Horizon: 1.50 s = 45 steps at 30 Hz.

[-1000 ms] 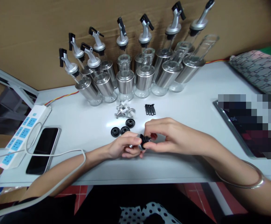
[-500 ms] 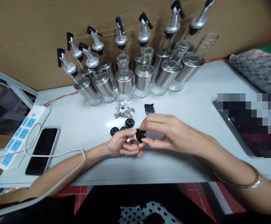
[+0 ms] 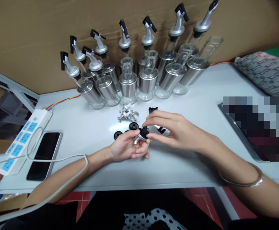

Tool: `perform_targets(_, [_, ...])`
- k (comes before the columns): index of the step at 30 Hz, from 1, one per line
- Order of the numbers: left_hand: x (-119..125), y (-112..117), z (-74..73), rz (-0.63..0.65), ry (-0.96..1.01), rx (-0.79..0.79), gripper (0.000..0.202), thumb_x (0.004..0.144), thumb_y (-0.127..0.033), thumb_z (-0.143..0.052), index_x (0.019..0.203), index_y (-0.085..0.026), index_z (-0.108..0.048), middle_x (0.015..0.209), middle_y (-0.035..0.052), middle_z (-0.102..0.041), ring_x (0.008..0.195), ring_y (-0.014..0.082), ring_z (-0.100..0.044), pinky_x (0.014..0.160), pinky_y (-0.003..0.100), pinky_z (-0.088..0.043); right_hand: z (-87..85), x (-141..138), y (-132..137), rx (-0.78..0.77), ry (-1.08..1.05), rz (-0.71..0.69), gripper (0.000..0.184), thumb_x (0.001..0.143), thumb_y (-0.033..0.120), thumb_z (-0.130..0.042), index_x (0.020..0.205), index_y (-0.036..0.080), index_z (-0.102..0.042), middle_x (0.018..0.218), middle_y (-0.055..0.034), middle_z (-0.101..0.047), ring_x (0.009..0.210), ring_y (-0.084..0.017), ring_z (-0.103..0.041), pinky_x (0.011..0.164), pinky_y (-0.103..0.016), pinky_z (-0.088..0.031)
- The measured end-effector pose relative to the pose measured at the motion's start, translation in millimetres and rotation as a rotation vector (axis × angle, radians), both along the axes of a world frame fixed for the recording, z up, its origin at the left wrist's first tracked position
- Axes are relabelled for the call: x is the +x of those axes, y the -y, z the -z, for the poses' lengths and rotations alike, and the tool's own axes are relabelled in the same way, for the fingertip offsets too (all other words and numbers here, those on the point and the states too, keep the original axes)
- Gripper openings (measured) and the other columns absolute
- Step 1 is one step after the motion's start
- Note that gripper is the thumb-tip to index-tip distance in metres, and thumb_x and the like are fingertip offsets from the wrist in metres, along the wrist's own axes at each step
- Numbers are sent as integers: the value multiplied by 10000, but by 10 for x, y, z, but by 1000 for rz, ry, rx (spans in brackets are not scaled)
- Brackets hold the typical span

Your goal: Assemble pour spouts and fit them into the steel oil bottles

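My left hand (image 3: pixel 127 147) is closed round a bottle pourer (image 3: pixel 143 133), a silver spout with a ribbed black stopper tilted toward the right. My right hand (image 3: pixel 170 129) comes from the right, thumb and fingertips gripping the black stopper on both sides. Just beyond my left hand lie loose black stopper rings (image 3: pixel 133 126), one of them partly hidden behind the fingers. Behind these is a small pile of silver spout parts (image 3: pixel 128 114). Small black lever pieces (image 3: pixel 153 110) lie past my right hand, which partly covers them.
Several glass bottles with steel sleeves (image 3: pixel 128 84) stand along the cardboard wall, some with pourers fitted. At left are a phone (image 3: pixel 43 156), a power strip (image 3: pixel 21 140) and a white cable (image 3: pixel 67 156) crossing my left forearm. A patterned bag (image 3: pixel 264 72) lies at right.
The pourer in my hands has tipped, its stopper now turned more upward. My right hand has shifted slightly up and left, and more small black pieces show behind it.
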State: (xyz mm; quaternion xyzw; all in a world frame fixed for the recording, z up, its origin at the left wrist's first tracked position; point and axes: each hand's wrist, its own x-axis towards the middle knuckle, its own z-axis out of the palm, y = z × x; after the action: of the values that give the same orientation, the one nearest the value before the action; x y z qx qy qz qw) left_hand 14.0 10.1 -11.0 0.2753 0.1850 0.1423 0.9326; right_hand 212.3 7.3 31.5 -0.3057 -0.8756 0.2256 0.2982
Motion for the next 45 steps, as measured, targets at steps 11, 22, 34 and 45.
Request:
perform_targets(11, [20,68,47,15,-26,125,406,785,-516,-650,891,-139,-543,600,-56,-532,462,67,-469,721,305,-455,-122,-22,63,-238,71,10,190,844,208,-533,954,104,-649,819,-62,-651,700,-149,-582,630,-258,-440])
perform_targets(22, [30,57,1,76,-14,176,309,786,-401,-595,673,-122,-523,556,-40,-485,456,88,-468,730,328,-444,-165,-16,94,-360,119,-21,182,912,252,-515,986,133,-632,866,-56,-703,767,-158,-640,694,-251,-453])
perform_targets(34, [5,62,15,133,43,145,326,778,-452,-513,751,-134,-578,428,-46,-464,427,127,-421,753,345,-406,-108,-89,123,-185,-12,-53,66,840,170,-542,844,135,-597,694,-8,-616,581,-94,-520,534,-191,-397])
perform_targets(45, [12,42,32,211,112,81,399,765,-532,-456,697,-152,-557,364,-47,-439,385,138,-416,737,335,-404,-100,-111,140,-39,-72,-66,52,853,157,-549,881,144,-590,733,-21,-619,639,-117,-527,610,-227,-433])
